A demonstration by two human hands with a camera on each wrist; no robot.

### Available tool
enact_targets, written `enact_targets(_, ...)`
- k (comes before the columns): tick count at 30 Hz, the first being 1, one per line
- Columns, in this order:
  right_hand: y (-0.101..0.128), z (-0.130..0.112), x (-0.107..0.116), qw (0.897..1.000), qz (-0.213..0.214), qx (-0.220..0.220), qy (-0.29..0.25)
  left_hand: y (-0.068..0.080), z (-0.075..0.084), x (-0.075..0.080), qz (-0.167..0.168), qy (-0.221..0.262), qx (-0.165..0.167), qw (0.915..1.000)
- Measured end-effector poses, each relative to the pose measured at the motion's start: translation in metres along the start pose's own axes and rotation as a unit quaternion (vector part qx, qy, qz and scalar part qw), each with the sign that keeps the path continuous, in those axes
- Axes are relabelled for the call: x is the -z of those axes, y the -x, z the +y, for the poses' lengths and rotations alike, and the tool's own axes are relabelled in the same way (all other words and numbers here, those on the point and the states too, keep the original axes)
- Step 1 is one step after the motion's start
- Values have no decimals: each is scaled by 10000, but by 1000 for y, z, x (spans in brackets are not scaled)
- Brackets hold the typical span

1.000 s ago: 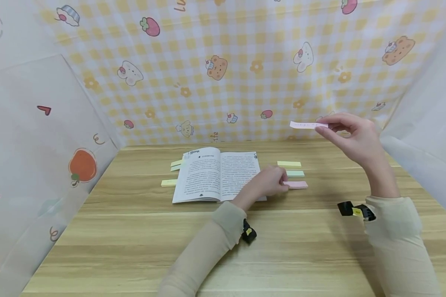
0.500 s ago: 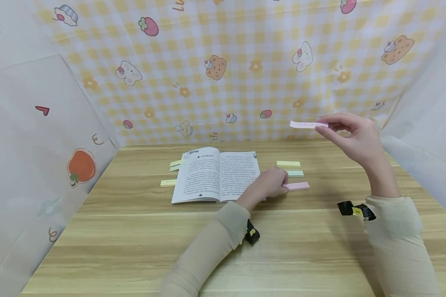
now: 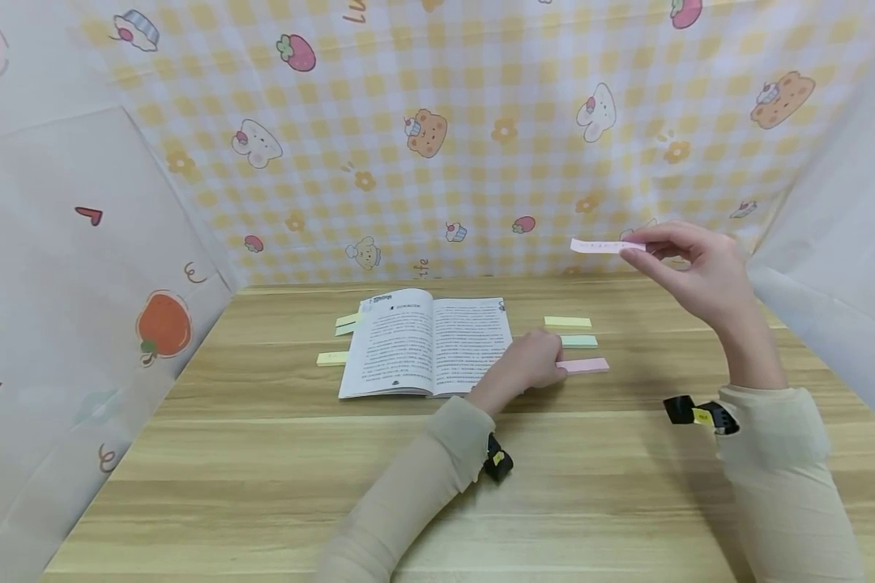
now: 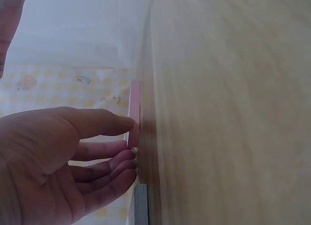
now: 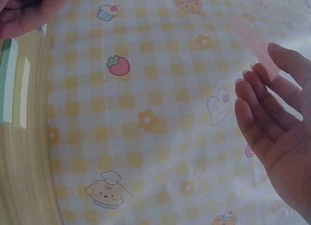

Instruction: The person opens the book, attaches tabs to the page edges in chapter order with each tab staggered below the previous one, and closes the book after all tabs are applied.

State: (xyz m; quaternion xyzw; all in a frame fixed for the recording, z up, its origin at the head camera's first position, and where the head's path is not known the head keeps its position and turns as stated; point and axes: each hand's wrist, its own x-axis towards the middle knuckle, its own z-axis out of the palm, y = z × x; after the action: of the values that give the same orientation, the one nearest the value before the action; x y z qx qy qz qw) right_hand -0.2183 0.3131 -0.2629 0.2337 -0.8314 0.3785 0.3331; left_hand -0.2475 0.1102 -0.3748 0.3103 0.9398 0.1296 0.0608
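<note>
Beside the open book, on the wooden worktop, the pink pad of sticky strips has slid a little to the right over the past second, and the left hand has kept its fingertips on the pad's near end the whole time. The left wrist view shows the thumb and fingers extended and touching the pad's edge, not wrapped round it. That small shift suggests the pad is being steadied or nudged rather than lifted.

Up at the right, the right hand has barely moved: it pinches one loose pink strip between thumb and forefinger, held in the air well above the worktop and well apart from the book. The strip sticks out leftward from the fingertips.

Green and yellow pads lie just behind the pink one, while more yellow strips poke out at the book's left edge.
</note>
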Motion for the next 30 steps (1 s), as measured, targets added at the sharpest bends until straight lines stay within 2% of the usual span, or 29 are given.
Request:
enact_targets(9, 1, -1, -3, 9999, -120, -50, -51, 6, -3, 2, 260, 324, 2, 9991)
enact_targets(15, 0, -2, -5, 9993, -255, -72, -245, 11, -4, 7, 532, 588, 125, 9968)
enact_targets(19, 1, -2, -6, 9992, -281, -216, -187, 14, -7, 11, 655, 717, 175, 9951)
enact_targets(30, 1, -3, -13, 9970, -396, -646, 146, 21, -15, 17, 932, 602, 82, 9938)
